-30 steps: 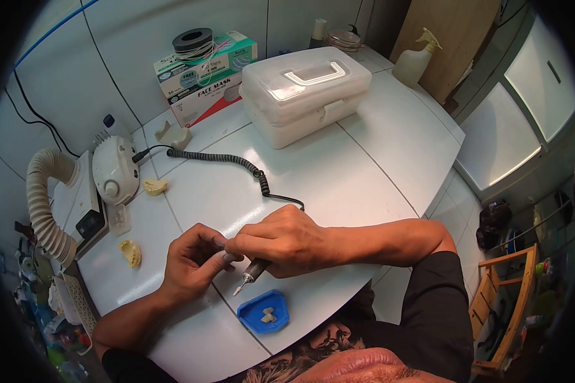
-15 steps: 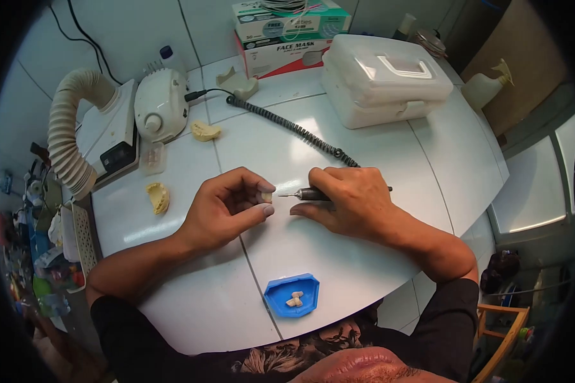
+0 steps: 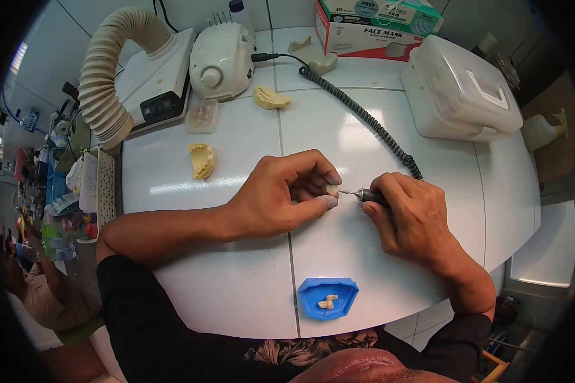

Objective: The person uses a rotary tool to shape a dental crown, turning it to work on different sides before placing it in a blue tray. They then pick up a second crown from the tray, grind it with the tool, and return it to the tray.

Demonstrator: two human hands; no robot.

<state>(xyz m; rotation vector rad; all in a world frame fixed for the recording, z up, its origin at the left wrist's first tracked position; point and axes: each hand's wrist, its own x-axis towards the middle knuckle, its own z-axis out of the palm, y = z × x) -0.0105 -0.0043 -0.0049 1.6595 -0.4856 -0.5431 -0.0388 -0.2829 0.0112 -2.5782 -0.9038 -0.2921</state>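
Left hand point(image 3: 275, 201) pinched a small tooth piece point(image 3: 331, 189) between thumb and fingers, just above the tabletop point(image 3: 236, 281). Right hand point(image 3: 415, 217) gripped a grinding tool point(image 3: 364, 195), tip touching the piece. Blue tray point(image 3: 328, 297) sat near the tabletop's front edge.

"FACE MASK" on the cardboard box point(image 3: 370, 29)

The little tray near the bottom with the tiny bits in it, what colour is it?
The tray is bright blue, seen clearly in the head view.
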